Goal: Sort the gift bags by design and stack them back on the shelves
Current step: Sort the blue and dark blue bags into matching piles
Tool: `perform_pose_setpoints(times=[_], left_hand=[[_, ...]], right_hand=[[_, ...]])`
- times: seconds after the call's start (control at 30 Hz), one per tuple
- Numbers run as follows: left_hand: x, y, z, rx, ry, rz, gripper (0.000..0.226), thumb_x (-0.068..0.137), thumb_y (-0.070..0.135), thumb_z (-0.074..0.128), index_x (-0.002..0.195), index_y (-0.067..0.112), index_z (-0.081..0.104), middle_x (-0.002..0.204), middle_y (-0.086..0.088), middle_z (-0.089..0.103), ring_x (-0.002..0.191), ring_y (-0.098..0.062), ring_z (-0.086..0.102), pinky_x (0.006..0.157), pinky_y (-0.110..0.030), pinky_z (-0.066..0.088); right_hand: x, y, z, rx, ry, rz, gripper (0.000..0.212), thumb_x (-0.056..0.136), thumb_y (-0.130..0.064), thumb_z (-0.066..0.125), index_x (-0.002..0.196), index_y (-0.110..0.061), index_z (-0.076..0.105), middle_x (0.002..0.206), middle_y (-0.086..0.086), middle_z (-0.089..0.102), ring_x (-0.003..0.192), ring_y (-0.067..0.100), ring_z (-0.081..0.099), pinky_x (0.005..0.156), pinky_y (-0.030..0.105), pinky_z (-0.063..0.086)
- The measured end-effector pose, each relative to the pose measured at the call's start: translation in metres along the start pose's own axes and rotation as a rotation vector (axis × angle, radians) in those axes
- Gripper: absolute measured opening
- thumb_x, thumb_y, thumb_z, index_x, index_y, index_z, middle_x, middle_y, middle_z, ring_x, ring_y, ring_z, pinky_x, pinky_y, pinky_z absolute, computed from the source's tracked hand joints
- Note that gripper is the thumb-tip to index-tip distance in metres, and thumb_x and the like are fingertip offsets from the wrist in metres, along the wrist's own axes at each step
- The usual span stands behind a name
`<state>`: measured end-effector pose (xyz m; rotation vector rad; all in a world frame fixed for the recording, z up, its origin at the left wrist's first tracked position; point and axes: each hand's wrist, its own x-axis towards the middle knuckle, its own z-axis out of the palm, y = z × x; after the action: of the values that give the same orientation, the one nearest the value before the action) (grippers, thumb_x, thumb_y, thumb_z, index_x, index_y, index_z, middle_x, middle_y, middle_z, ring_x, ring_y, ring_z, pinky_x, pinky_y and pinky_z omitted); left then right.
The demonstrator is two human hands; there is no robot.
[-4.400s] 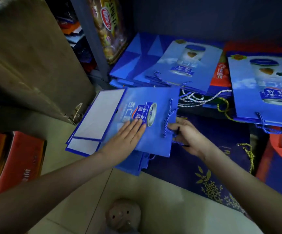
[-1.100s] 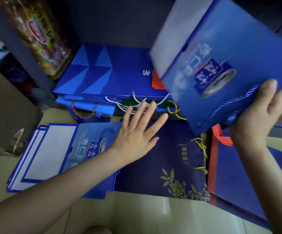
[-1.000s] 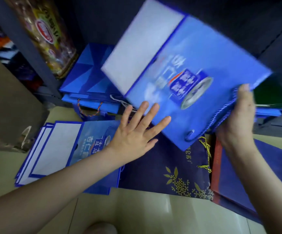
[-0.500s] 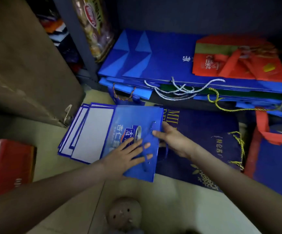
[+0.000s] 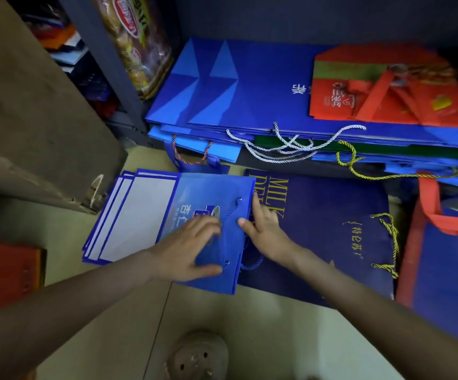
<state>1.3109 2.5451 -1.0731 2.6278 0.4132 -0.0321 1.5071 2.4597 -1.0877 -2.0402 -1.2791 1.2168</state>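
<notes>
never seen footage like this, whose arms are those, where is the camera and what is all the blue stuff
No machine here: the arms belong to a person sorting gift bags. The one picture comes from a camera worn on their head, looking down at the floor. The left hand lies flat on the top bag of a small pile of light blue bags; the right hand touches that bag's right edge. Nothing is lifted. Beside the pile lies a navy bag with gold lettering. Behind, on a low shelf, sits a stack of blue bags with a red bag on top.
</notes>
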Motion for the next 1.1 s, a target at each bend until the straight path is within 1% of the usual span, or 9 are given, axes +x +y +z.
perform_pose_setpoints(times=[0.07, 0.17, 0.27, 0.43, 0.63, 0.8, 0.93, 1.03, 1.1], left_hand=[[0.015, 0.004, -0.005, -0.009, 0.315, -0.041, 0.044, 0.093, 0.062, 0.034, 0.099, 0.018, 0.040, 0.105, -0.004, 0.048, 0.101, -0.020, 0.045, 0.087, -0.031, 0.038], [0.054, 0.005, -0.011, 0.080, 0.583, -0.153, 0.048, 0.093, 0.055, 0.040, 0.108, 0.009, 0.043, 0.112, -0.012, 0.048, 0.104, -0.025, 0.045, 0.091, -0.034, 0.038], [0.102, 0.008, -0.027, 0.183, 0.615, -0.179, 0.050, 0.088, 0.039, 0.049, 0.123, 0.005, 0.043, 0.135, -0.016, 0.039, 0.115, -0.032, 0.042, 0.099, -0.042, 0.032], [0.173, 0.021, -0.047, 0.284, 0.495, -0.108, 0.058, 0.084, 0.031, 0.049, 0.137, 0.008, 0.040, 0.148, -0.020, 0.032, 0.133, -0.032, 0.032, 0.112, -0.045, 0.017], [0.225, 0.022, -0.042, 0.364, 0.253, -0.168, 0.065, 0.098, 0.044, 0.033, 0.153, 0.019, 0.009, 0.160, -0.011, 0.000, 0.147, -0.025, -0.001, 0.115, -0.049, -0.002], [0.233, 0.004, -0.034, 0.368, 0.040, -0.228, 0.064, 0.101, 0.047, 0.019, 0.150, 0.024, -0.014, 0.159, -0.001, -0.017, 0.145, -0.019, -0.019, 0.113, -0.047, -0.014], [0.235, 0.010, -0.033, 0.301, 0.136, -0.207, 0.070, 0.097, 0.054, 0.019, 0.150, 0.021, -0.011, 0.159, -0.003, -0.013, 0.146, -0.019, -0.014, 0.115, -0.046, -0.011], [0.243, 0.021, -0.032, 0.314, 0.330, -0.069, 0.077, 0.093, 0.052, 0.038, 0.152, 0.015, 0.004, 0.159, -0.011, 0.010, 0.147, -0.024, 0.008, 0.116, -0.048, 0.003], [0.251, 0.031, -0.034, 0.312, 0.408, 0.019, 0.089, 0.085, 0.042, 0.060, 0.151, 0.013, 0.008, 0.158, -0.012, 0.016, 0.146, -0.025, 0.013, 0.116, -0.047, 0.004]], right_hand=[[0.001, -0.004, 0.006, -0.085, -0.017, 0.007, 0.076, 0.100, -0.044, 0.038, 0.152, -0.018, -0.011, 0.152, 0.002, 0.019, 0.133, 0.022, 0.017, 0.109, 0.037, 0.017], [0.008, -0.013, -0.005, -0.245, 0.152, -0.013, 0.064, 0.100, -0.047, 0.034, 0.152, -0.014, 0.015, 0.152, 0.004, 0.024, 0.132, 0.025, 0.024, 0.107, 0.039, 0.021], [0.014, -0.022, -0.058, -0.334, 0.631, -0.284, 0.045, 0.096, -0.035, 0.035, 0.126, -0.007, 0.053, 0.123, 0.012, 0.053, 0.105, 0.028, 0.043, 0.092, 0.040, 0.034], [0.049, -0.012, -0.177, -0.483, 1.024, -0.330, 0.043, 0.083, -0.016, 0.042, 0.121, -0.001, 0.056, 0.113, 0.020, 0.057, 0.099, 0.038, 0.051, 0.085, 0.040, 0.033], [0.075, 0.024, -0.238, -0.632, 0.562, 0.305, 0.090, 0.085, -0.059, 0.056, 0.152, -0.015, 0.014, 0.149, 0.017, 0.033, 0.137, 0.034, 0.029, 0.111, 0.046, 0.018], [0.077, 0.019, -0.240, -1.022, 0.511, 0.213, 0.075, 0.095, -0.055, 0.040, 0.153, -0.016, 0.011, 0.127, 0.019, 0.055, 0.114, 0.036, 0.054, 0.085, 0.040, 0.042], [0.067, 0.014, -0.239, -1.395, 0.379, 0.096, 0.056, 0.104, -0.027, 0.034, 0.150, -0.004, 0.012, 0.114, 0.013, 0.063, 0.096, 0.028, 0.066, 0.062, 0.031, 0.042], [0.053, 0.023, -0.239, -1.473, 0.537, 0.004, 0.046, 0.057, -0.005, 0.081, 0.096, 0.003, 0.059, 0.061, 0.008, 0.062, 0.044, 0.021, 0.062, 0.039, 0.019, 0.037], [0.037, 0.028, -0.244, -1.334, 0.743, -0.180, 0.034, 0.051, -0.003, 0.083, 0.068, -0.006, 0.054, 0.042, 0.003, 0.048, 0.028, 0.020, 0.048, 0.034, 0.015, 0.024]])
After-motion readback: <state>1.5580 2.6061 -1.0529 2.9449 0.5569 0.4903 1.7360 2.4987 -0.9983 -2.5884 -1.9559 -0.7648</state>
